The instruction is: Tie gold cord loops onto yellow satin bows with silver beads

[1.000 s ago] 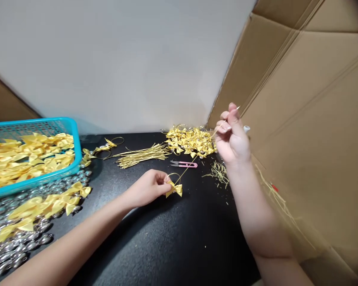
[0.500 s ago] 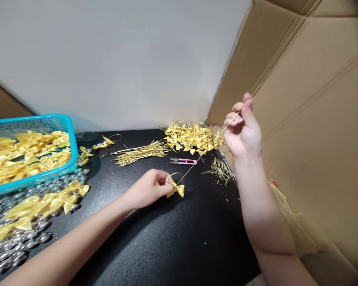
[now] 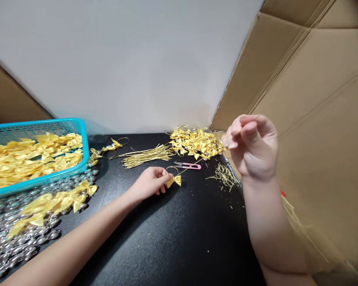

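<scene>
My left hand (image 3: 153,182) pinches a yellow satin bow (image 3: 176,180) just above the black table. A thin gold loop (image 3: 172,170) stands up from the bow. From the bow a thin yellow cord (image 3: 191,166) runs up to the right. My right hand (image 3: 253,145) is raised at the right, thumb and fingers pinched together on the cord, whose far end is mostly hidden by the fingers. Pink-handled thread snips (image 3: 191,165) lie on the table just behind the bow. A bundle of gold cords (image 3: 147,155) lies behind my left hand.
A turquoise basket (image 3: 85,147) of yellow bows stands at the left. Silver beads (image 3: 26,242) and loose bows (image 3: 59,202) lie before it. Finished-looking bows with loops (image 3: 197,143) are heaped at the back, near cord scraps (image 3: 225,176). A cardboard wall (image 3: 322,119) rises at the right.
My right hand has moved right and slightly down, its fingers turning inward. My left hand keeps hold of the bow. The view has shifted slightly.
</scene>
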A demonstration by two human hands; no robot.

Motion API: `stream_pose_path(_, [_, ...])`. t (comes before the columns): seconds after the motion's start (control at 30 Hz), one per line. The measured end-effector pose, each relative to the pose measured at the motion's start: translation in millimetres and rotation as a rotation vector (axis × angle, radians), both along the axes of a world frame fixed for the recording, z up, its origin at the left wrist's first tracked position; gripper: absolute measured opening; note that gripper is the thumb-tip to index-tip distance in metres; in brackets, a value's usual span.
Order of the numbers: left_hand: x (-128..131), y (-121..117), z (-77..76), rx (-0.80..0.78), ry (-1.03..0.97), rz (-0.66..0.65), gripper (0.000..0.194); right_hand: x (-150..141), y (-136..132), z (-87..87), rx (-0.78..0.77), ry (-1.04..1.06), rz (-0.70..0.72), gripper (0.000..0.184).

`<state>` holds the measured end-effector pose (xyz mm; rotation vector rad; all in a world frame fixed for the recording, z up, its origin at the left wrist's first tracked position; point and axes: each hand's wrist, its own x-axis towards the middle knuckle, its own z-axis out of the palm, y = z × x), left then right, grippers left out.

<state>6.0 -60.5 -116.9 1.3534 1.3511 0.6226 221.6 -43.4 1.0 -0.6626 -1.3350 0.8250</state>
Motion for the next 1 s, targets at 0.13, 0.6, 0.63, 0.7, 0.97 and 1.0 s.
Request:
stream_pose_path(0.13, [-1, 0, -1.2, 0.048, -0.024, 0.024, 0.025, -6, -11, 0.6, -0.003, 0.0, 0.097, 0.02])
stream_pose_path(0.6, [-8, 3, 0.0, 0.216, -0.012, -0.123, 0.022, -15, -12, -5.5, -0.055, -0.036, 0.203, 0.008])
stream_pose_path(0.63, [-8, 3, -0.9, 0.239, -0.009, -0.126, 0.021, -14, -13, -4.5, -0.044, -0.028, 0.199, 0.01])
stream_pose_path(0.7, [-10, 4, -3.3, 0.285, 0.002, -0.129, 0.02, -11, -15, -1.8, -0.016, -0.03, 0.19, 0.012])
stream_pose_path(0.97, [-9, 2, -1.3, 0.356, 0.035, -0.164, 0.018, 1, -9, 8.2, 0.103, 0.0, 0.053, 0.013])
stream_pose_path(1.0, [-8, 1, 0.4, 0.361, 0.027, -0.164, 0.018, 3, -6, 8.1, 0.108, 0.014, 0.05, 0.011])
